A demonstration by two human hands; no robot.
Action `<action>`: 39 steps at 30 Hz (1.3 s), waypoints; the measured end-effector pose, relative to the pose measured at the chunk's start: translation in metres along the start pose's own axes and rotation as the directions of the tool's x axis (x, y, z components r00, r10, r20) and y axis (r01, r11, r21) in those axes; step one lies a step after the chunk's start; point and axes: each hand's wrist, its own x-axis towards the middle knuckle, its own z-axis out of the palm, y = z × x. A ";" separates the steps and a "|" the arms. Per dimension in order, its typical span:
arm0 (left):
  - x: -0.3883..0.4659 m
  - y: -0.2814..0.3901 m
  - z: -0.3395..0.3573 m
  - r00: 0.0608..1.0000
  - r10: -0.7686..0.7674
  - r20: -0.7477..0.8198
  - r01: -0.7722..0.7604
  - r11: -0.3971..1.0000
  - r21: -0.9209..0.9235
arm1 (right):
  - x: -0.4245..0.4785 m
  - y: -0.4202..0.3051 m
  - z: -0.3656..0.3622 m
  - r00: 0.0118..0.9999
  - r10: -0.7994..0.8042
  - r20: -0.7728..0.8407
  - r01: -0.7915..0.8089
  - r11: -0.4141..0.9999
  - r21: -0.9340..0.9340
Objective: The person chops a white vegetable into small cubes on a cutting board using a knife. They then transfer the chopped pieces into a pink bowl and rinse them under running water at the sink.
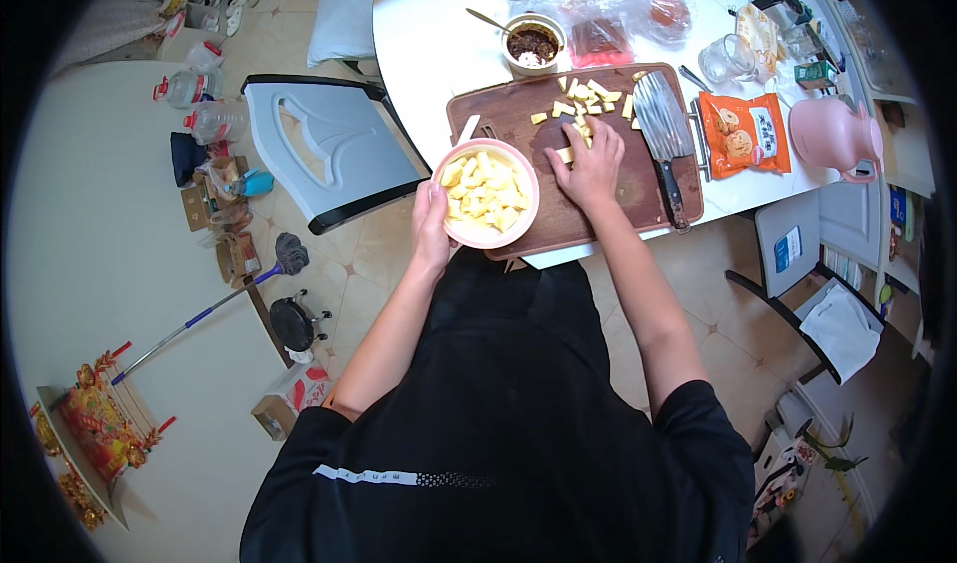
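My left hand grips the rim of a pink-edged bowl full of pale yellow food chunks, at the near left corner of a brown cutting board. On the board, the fingers of my right hand are spread over more yellow pieces; whether they grip one cannot be told. To the right of that hand lies a cleaver with a black handle pointing towards me. A white handle, perhaps of a peeler, shows behind the bowl.
Beyond the board stand a tub of dark sauce with a spoon and thin plastic bags. An orange snack packet, a pink jug and a drinking glass are at the right. A chair adjoins the table's left side.
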 end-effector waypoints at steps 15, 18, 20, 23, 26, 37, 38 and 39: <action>-0.003 0.007 -0.002 1.000 -0.015 -0.020 0.015 1.000 -0.003 | 0.037 0.053 -0.003 0.978 0.007 -0.209 -0.013 1.000 -0.028; 0.003 0.000 -0.006 1.000 -0.023 -0.014 0.023 1.000 0.007 | 0.042 0.061 -0.002 0.975 0.108 -0.196 -0.085 0.989 0.120; 0.006 -0.002 -0.010 0.999 -0.039 0.004 0.039 0.998 0.058 | 0.045 0.059 -0.006 0.960 0.220 -0.172 -0.180 0.959 0.218; 0.008 -0.002 -0.006 0.999 -0.040 -0.006 0.040 0.995 0.093 | 0.047 0.012 -0.039 0.920 0.389 -0.048 -0.311 0.801 0.511; 0.010 0.000 0.007 0.999 -0.041 0.022 0.039 0.994 0.100 | 0.038 -0.063 -0.079 0.972 0.235 0.009 -0.177 0.705 0.687; 0.018 -0.010 0.012 0.997 -0.010 0.078 0.018 0.995 -0.100 | 0.028 -0.057 -0.103 0.932 0.216 0.292 -0.363 0.524 0.770; 0.020 -0.015 0.010 0.998 0.005 0.062 0.002 0.993 -0.115 | 0.030 -0.042 -0.099 0.926 0.278 0.256 -0.373 0.567 0.734; 0.022 -0.019 0.006 0.999 0.017 0.050 -0.011 0.992 -0.127 | 0.028 -0.022 -0.086 0.949 0.267 0.166 -0.310 0.709 0.633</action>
